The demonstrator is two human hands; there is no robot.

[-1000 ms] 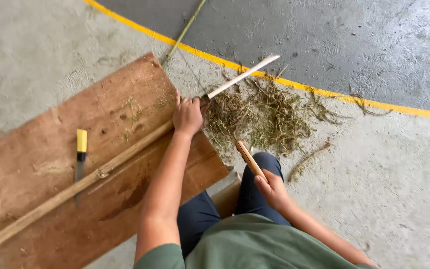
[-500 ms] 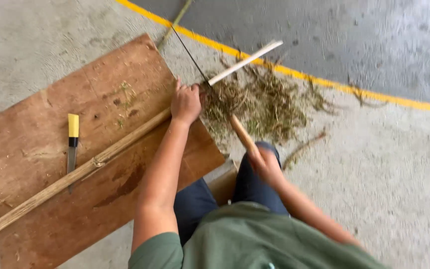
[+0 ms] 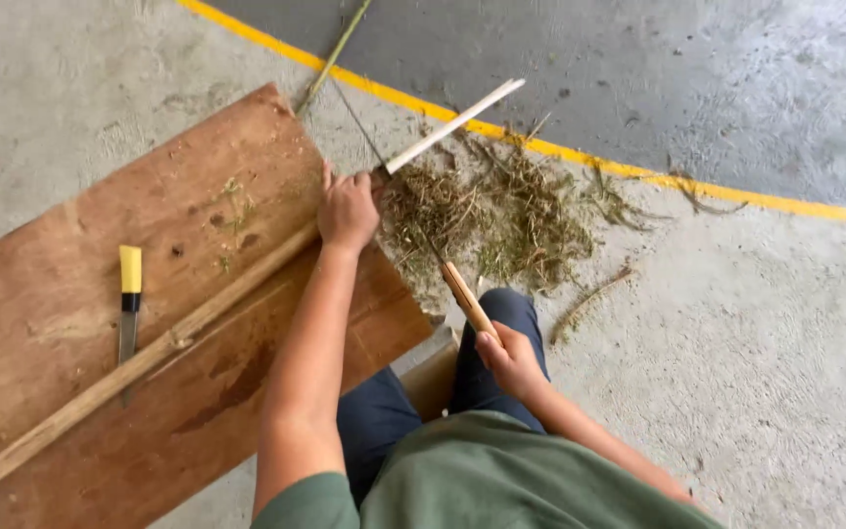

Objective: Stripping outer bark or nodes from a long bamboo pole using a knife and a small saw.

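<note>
A bright yellow painted line (image 3: 580, 152) runs across the floor (image 3: 766, 362) from 11 o'clock down to 3 o'clock. It splits the dark grey floor behind it from the pale, speckled floor in front. No boxes, labels or signs show.

The left hand (image 3: 348, 209) sits near the middle, a bit toward 12 o'clock. It is closed around a long bamboo stick (image 3: 139, 362) and presses it down on a big brown wooden board (image 3: 61, 304). The stick is pale brown and lies slanted, from the hand down to the corner at 8 o'clock. Past the hand a lighter, flat, split end (image 3: 454, 125) pokes up toward 1 o'clock.

The right hand (image 3: 509, 359) is toward 5 o'clock, above a knee in dark blue trousers (image 3: 501, 323). It is closed around the wooden handle (image 3: 467, 299) of a knife. The handle points up toward the left hand. I cannot make out the blade clearly against the shavings.

A heap of green and brown shavings (image 3: 511, 206) lies on the floor between the hands and the yellow line. Another knife with a yellow handle (image 3: 129, 294) lies on the board at 9 o'clock, well apart from both hands. A thin green stem (image 3: 330, 59) lies at 12 o'clock.
</note>
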